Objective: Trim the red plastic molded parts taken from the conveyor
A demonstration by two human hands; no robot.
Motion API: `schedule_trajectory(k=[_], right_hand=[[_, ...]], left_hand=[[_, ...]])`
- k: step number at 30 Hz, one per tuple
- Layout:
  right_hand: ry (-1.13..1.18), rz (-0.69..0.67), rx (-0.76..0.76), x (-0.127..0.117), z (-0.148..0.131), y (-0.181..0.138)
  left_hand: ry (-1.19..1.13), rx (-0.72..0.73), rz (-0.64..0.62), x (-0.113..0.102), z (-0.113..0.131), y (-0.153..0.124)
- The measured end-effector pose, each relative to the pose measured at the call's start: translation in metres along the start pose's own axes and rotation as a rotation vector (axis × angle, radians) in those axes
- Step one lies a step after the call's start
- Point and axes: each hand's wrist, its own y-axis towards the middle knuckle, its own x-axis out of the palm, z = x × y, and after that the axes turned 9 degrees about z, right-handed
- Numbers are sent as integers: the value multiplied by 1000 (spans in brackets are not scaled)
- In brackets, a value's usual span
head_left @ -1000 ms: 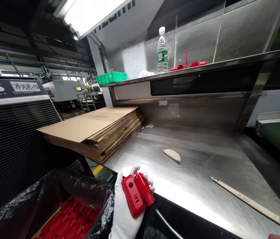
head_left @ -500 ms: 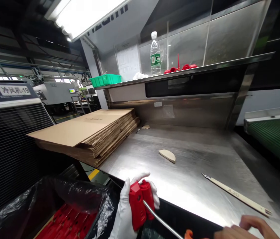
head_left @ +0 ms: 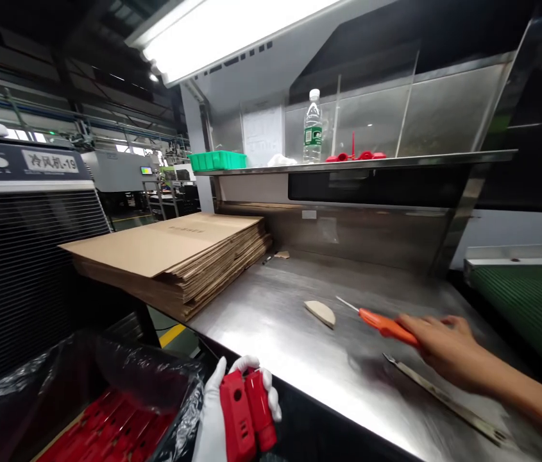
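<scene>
Steel worktop lies mostly bare between the stack of flat brown cardboard sheets and the bare right hand, a long flat metal strip running along its front edge. White-gloved left hand, cut off at the bottom, wraps closed around a red moulded plastic part just off that edge. Right-hand fingers close on the handle of an orange-handled tool with a thin metal tip; motion blurs the grip.

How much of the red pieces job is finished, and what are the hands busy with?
Many red parts already lie in the plastic-lined box. In hand: the gloved left hand grips one red piece at the table's edge, and the bare right hand holds an orange-handled tool above the table. How many pieces remain cannot be seen.
</scene>
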Motion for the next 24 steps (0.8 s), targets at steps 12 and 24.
schedule_trajectory(k=[12,24], right_hand=[[-57,-30,105,86,10,111],[409,154,-298,39,-173,-38]], left_hand=[[-196,-35,432,-23,4,-40],[-195,144,184,8,-53,-31]])
